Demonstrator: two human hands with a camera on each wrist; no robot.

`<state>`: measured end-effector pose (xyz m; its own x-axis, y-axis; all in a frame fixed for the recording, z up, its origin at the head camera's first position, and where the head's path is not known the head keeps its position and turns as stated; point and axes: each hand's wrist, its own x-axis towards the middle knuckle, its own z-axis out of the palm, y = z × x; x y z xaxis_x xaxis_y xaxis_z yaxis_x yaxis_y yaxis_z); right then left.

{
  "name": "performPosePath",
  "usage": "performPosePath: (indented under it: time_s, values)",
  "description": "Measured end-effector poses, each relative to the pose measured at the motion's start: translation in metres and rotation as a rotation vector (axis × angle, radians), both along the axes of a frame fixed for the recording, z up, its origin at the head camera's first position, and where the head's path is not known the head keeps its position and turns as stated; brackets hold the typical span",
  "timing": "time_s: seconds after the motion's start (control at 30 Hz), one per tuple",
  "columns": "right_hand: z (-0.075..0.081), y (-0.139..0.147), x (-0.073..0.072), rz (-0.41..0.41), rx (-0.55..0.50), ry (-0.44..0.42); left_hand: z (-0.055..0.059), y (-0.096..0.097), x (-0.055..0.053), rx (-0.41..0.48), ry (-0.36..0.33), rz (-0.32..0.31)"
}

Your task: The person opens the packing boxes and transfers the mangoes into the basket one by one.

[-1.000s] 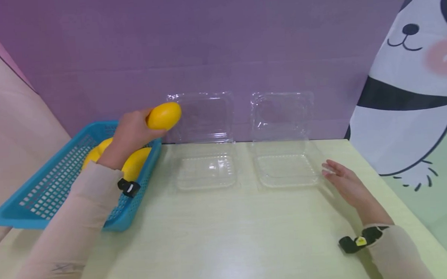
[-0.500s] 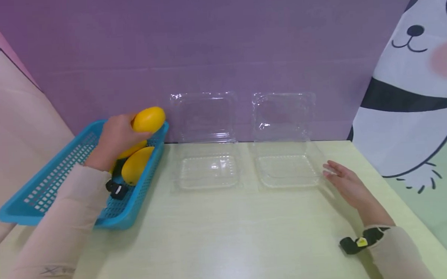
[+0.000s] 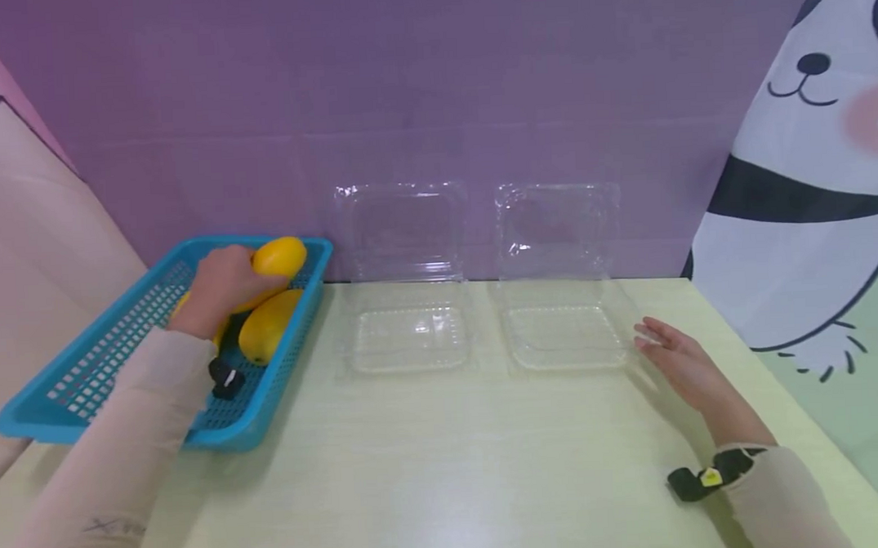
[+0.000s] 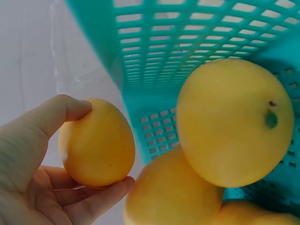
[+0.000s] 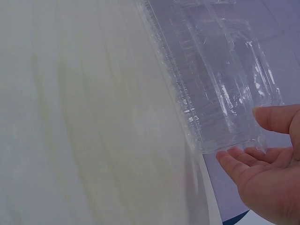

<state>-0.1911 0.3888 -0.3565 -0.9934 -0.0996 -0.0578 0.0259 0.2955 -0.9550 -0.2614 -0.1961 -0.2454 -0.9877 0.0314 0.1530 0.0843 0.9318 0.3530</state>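
My left hand (image 3: 222, 287) grips a yellow mango (image 3: 280, 257) between thumb and fingers, low over the far end of the blue basket (image 3: 251, 433). In the left wrist view that held mango (image 4: 98, 143) is beside the basket wall, with several other mangoes (image 4: 234, 122) inside. My right hand (image 3: 678, 357) is at the right side of a clear hinged container (image 3: 563, 334). From the right wrist, its thumb and fingers are apart around a corner of the clear plastic (image 5: 225, 89); whether they touch it, I cannot tell.
A second clear container (image 3: 408, 341) stands left of the first, its lid (image 3: 404, 235) raised against the purple backdrop (image 3: 416, 79). The other lid (image 3: 558, 228) is up too. Light wood-patterned table (image 3: 433, 470) spreads in front. A panda print (image 3: 810, 168) hangs at right.
My left hand has moved left and down with the mango, from beside the left container's lid to low over the basket. The right hand has stayed in place.
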Motion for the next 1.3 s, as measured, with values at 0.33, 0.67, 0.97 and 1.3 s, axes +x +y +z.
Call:
performPosePath:
  time_s: [0.33,0.67,0.97,1.3]
  values:
    - [-0.002,0.002,0.0,0.007,-0.003,0.007,-0.011,0.011,-0.005,-0.071,-0.067,-0.043]
    - [-0.013,0.013,-0.005,0.036,-0.062,0.059,-0.016,0.017,-0.013,-0.125,-0.054,-0.065]
    - [-0.001,0.004,-0.001,0.014,0.017,0.019,-0.021,0.017,-0.016,-0.195,0.006,-0.093]
    - [0.0,0.003,0.0,0.015,0.025,0.015,-0.019,0.014,-0.016,-0.172,-0.105,-0.138]
